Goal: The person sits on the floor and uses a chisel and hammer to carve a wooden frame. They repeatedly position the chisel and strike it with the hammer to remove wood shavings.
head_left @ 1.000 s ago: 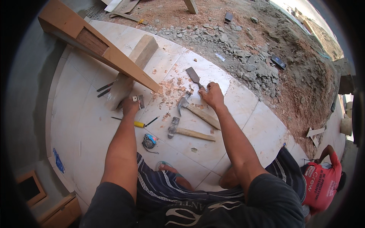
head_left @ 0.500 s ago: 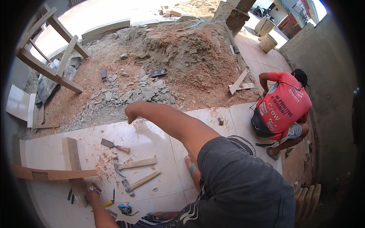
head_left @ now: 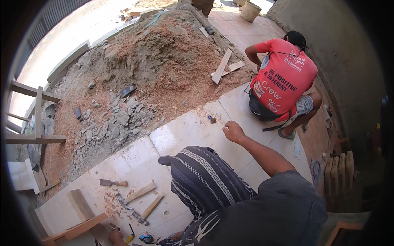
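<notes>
Since half a second ago the view has swung further right, so the right hand [head_left: 233,131], fingers curled loosely and gripping nothing, now reaches over the pale floor tile [head_left: 193,131] toward a small dark wood scrap [head_left: 212,119] just beyond its fingertips, with the crouching person in a red shirt [head_left: 283,80] nearer than before. The left hand [head_left: 115,236] is cut off at the lower edge beside a wooden beam [head_left: 76,230], so I cannot tell its grip. Far behind the reaching hand lie two hammers [head_left: 139,197] and a trowel [head_left: 107,183], their heads hard to make out.
</notes>
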`<action>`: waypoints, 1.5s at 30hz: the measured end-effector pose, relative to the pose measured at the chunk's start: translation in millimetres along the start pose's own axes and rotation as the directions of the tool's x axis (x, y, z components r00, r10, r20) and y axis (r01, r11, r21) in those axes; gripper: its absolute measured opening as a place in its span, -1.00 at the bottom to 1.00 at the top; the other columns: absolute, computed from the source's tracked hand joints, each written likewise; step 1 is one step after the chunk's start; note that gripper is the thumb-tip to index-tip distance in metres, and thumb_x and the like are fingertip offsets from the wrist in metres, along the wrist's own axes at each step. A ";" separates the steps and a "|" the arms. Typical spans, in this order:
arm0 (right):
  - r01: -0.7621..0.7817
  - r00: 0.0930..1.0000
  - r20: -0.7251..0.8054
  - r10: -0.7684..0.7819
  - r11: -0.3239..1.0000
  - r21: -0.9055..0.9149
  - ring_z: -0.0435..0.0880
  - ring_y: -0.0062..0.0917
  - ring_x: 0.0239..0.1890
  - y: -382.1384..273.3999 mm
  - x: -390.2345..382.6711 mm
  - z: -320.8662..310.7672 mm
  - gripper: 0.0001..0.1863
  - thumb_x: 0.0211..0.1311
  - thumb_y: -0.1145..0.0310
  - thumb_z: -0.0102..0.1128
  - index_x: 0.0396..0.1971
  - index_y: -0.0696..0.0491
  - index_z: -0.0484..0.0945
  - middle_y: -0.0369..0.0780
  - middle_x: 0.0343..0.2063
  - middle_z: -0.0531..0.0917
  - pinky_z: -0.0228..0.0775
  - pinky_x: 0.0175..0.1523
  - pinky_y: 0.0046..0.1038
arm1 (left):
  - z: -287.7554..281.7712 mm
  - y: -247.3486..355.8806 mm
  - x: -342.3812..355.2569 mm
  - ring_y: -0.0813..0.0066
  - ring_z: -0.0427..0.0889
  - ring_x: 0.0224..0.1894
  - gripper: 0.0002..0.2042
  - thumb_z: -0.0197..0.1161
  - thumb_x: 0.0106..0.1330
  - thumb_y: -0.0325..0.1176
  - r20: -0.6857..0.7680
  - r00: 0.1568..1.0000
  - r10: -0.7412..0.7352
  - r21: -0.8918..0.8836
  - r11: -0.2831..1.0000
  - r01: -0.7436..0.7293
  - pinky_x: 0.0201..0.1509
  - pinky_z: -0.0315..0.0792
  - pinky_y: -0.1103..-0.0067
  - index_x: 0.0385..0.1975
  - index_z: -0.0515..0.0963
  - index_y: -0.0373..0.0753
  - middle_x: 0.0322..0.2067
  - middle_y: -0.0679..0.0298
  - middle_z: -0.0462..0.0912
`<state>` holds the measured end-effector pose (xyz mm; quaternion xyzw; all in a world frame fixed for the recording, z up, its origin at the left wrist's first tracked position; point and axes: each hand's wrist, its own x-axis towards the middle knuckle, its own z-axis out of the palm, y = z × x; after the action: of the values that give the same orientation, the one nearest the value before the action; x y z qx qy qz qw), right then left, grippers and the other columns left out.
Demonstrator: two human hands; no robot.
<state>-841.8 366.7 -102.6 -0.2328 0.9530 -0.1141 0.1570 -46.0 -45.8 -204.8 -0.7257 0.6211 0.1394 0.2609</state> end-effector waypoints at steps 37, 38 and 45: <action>-0.919 0.237 -0.422 0.875 0.343 0.196 0.20 0.00 0.48 255.9 -157.1 79.2 -0.19 0.46 -0.28 -0.18 0.49 -0.01 0.23 0.03 0.46 0.25 0.07 0.44 0.20 | -184.6 29.0 -324.1 0.21 0.70 -0.03 -0.45 0.24 0.46 -0.04 0.276 0.961 -0.009 -0.244 0.967 0.079 -0.07 0.62 0.26 0.38 0.42 -0.14 0.14 0.21 0.63; -0.909 0.245 -0.408 0.879 0.355 0.218 0.21 0.00 0.48 257.2 -152.1 85.7 -0.20 0.46 -0.28 -0.18 0.48 -0.01 0.24 0.03 0.45 0.26 0.07 0.44 0.20 | -188.6 44.6 -336.0 0.20 0.74 -0.11 -0.48 0.27 0.46 -0.04 0.260 0.965 0.022 -0.267 0.962 0.050 -0.12 0.67 0.30 0.29 0.49 -0.23 0.07 0.15 0.66; -0.884 0.263 -0.409 0.874 0.388 0.260 0.26 -0.02 0.42 270.5 -163.9 116.3 -0.23 0.45 -0.24 -0.15 0.44 0.02 0.27 0.04 0.40 0.30 0.11 0.40 0.16 | -236.5 176.8 -376.0 0.34 0.76 -0.17 -0.48 0.36 0.43 -0.13 0.003 0.950 0.313 -0.419 0.863 -0.283 -0.15 0.66 0.45 0.28 0.54 -0.32 -0.06 0.17 0.74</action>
<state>-773.0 662.7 -248.4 0.3691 0.9264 -0.0522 -0.0530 -318.2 119.0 151.9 -0.6543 0.6724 0.3318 0.0985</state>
